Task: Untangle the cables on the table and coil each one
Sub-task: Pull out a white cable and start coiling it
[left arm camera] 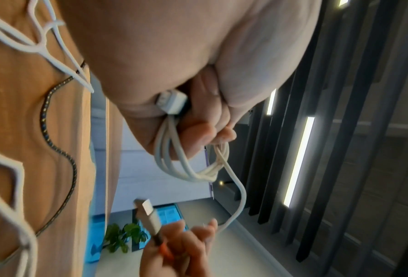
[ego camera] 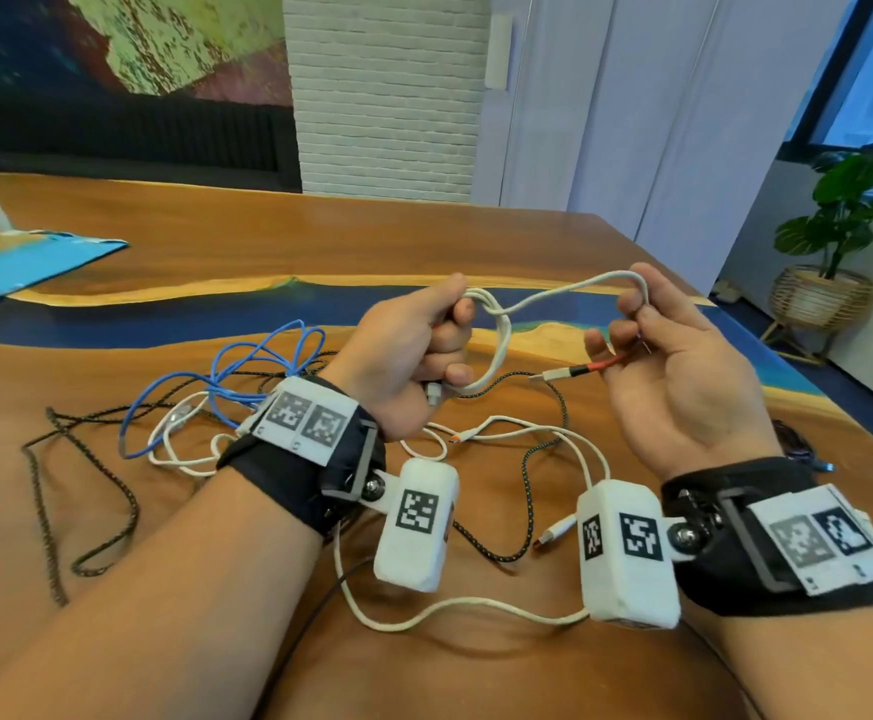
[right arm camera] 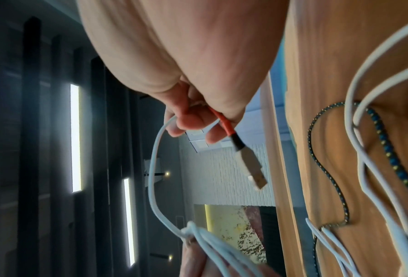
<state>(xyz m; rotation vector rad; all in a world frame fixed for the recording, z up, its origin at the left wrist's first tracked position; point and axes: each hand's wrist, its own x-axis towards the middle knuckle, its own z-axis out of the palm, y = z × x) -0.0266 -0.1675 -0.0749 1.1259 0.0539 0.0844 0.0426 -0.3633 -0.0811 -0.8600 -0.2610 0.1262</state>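
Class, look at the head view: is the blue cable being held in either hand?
No: the blue cable lies on the table, while both hands hold the white cable.

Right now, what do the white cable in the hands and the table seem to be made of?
White cable: smooth matte sheath, probably plastic or rubber; it bends softly between the left hand and the right hand. Table: glossy varnished wood by its grain, with a blue inlay that looks like resin.

White brick wall [ego camera: 387,90], potted plant [ego camera: 839,220] by window [ego camera: 871,70], wood table [ego camera: 216,241] w/ blue inlay.
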